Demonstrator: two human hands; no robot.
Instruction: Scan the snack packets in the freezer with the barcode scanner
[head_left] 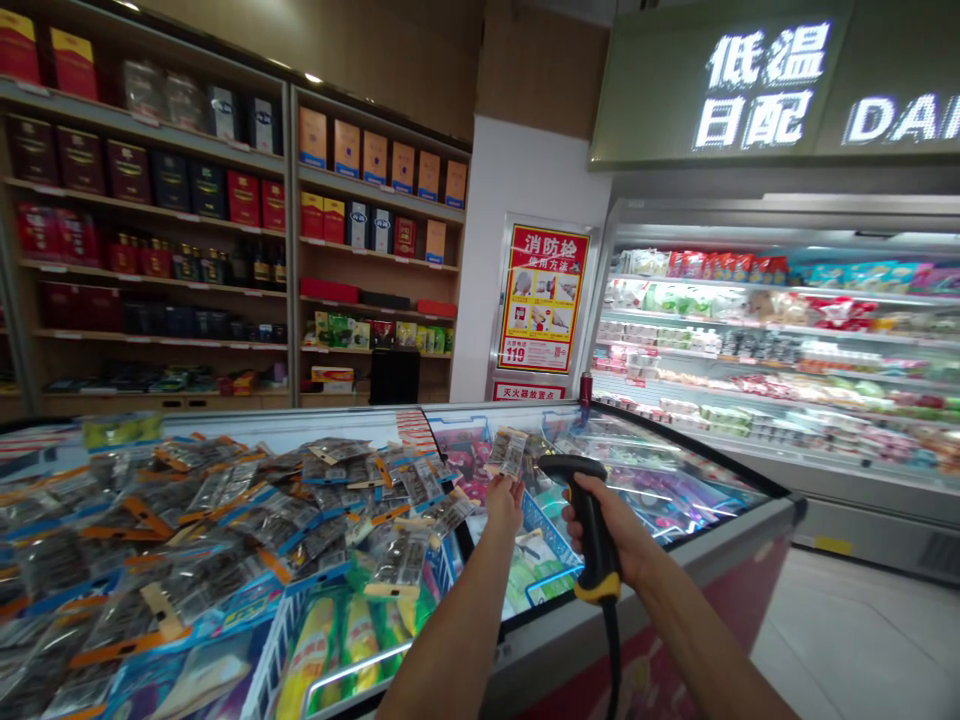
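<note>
My right hand (611, 520) is wrapped round the grip of a black and yellow barcode scanner (596, 555), its head pointing left and its cable hanging down. With my left hand (505, 500) I pinch the near edge of a small clear packet (508, 452) with a printed label, held over the freezer glass. The contents of the packet are too small to make out. Left of my hands, a large pile of similar flat packets (255, 510) with orange and blue headers lies across the freezer top.
The chest freezer (750, 510) holds blue baskets and bagged goods, with yellow-green packages (360, 640) at the near left. Behind stand shelves of boxed bottles (202, 190), a fire hydrant notice (544, 300) and a lit open chiller (787, 350). Tiled floor (855, 640) shows at right.
</note>
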